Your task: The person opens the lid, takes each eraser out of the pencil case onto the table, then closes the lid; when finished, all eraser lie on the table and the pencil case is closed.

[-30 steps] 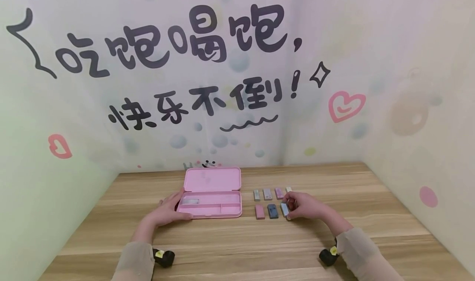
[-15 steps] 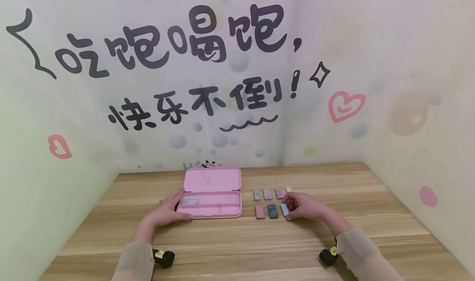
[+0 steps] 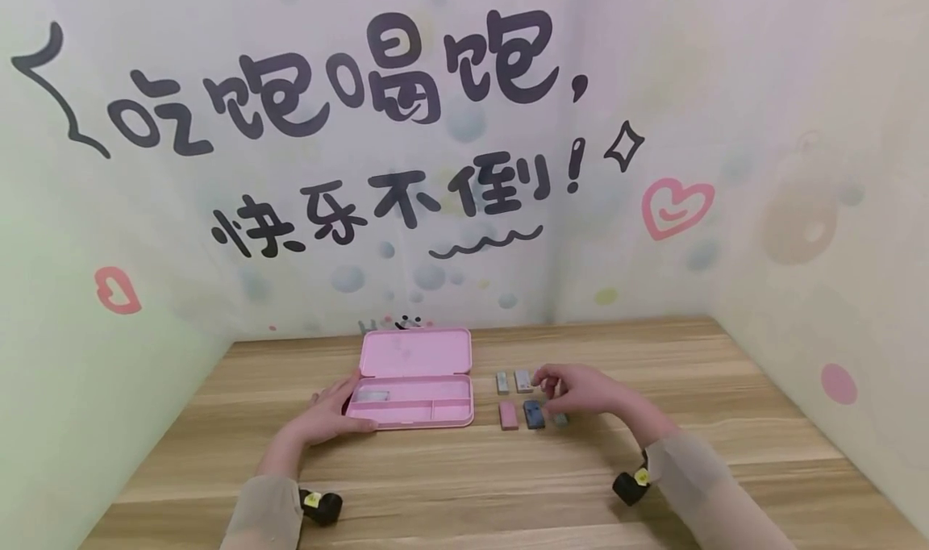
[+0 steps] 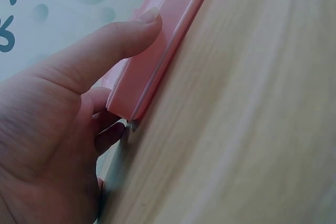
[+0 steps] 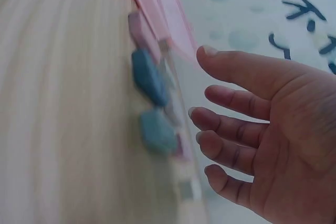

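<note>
A pink pencil case (image 3: pixel 402 412) lies open on the table, its lid (image 3: pixel 416 353) tipped back. My left hand (image 3: pixel 327 417) grips its left end; in the left wrist view the thumb (image 4: pixel 142 31) presses the case's near side (image 4: pixel 144 69) and the fingers reach behind the end. To the right, my right hand (image 3: pixel 591 390) hovers over the small eraser-like blocks, holding nothing, fingers loosely bent and apart in the right wrist view. Beneath it lie a dark blue block (image 3: pixel 534 414) and a partly hidden light blue block (image 3: pixel 560 418).
A pink block (image 3: pixel 508 415) is left of the dark blue one. Two greyish blocks (image 3: pixel 501 383) stand out in the back row, the rest of that row hidden by my right hand. A small pale piece (image 3: pixel 373 395) lies inside the case. Behind the table hangs a printed curtain (image 3: pixel 464 292).
My right hand has left the light blue block and shifted left and slightly up, covering the purple block in the head view. My left hand and the case have stayed put.
</note>
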### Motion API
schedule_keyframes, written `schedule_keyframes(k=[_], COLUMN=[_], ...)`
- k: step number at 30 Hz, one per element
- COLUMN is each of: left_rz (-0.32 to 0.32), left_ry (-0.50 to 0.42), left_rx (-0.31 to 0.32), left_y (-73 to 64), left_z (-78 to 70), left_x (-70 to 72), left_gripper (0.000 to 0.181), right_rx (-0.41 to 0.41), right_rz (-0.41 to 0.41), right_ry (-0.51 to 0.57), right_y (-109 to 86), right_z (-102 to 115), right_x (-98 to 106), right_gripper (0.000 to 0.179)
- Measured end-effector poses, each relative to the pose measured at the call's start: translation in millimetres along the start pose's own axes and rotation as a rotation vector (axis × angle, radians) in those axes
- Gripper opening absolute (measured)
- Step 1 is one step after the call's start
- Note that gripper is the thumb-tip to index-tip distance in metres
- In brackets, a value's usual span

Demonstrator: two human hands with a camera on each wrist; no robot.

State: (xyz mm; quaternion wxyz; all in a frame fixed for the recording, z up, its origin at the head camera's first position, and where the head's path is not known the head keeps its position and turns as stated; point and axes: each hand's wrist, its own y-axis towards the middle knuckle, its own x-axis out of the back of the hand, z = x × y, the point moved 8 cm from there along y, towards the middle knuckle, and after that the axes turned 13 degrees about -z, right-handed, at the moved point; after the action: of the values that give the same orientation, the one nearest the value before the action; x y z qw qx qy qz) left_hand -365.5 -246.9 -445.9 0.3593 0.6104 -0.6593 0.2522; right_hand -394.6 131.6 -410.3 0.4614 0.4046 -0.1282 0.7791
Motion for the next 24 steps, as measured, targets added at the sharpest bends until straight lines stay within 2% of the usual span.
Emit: schedule_keyframes(k=[11, 18, 24], left_rz=[-0.004, -0.010, -0.012], left_ry=[-0.012, -0.003, -0.012], left_rx=[0.011, -0.005, 0.013], left_y=[-2.4, -2.0, -1.1], left_z=[-3.2, -1.0, 1.9], left_x=[3.7, 2.1, 1.4], left_gripper=[0.107, 0.107, 0.108], right_rx=[0.027, 0.108, 0.150], right_rz=[0.152, 0.223, 0.263], right_ry=[-0.076, -0.073, -0.099], right_y=[62.1, 103.1, 131.3], right_z=[55.5, 84.7, 106.2], right_x=[-33.2, -54.7, -75.2], right_gripper=[0.036, 0.040, 0.042])
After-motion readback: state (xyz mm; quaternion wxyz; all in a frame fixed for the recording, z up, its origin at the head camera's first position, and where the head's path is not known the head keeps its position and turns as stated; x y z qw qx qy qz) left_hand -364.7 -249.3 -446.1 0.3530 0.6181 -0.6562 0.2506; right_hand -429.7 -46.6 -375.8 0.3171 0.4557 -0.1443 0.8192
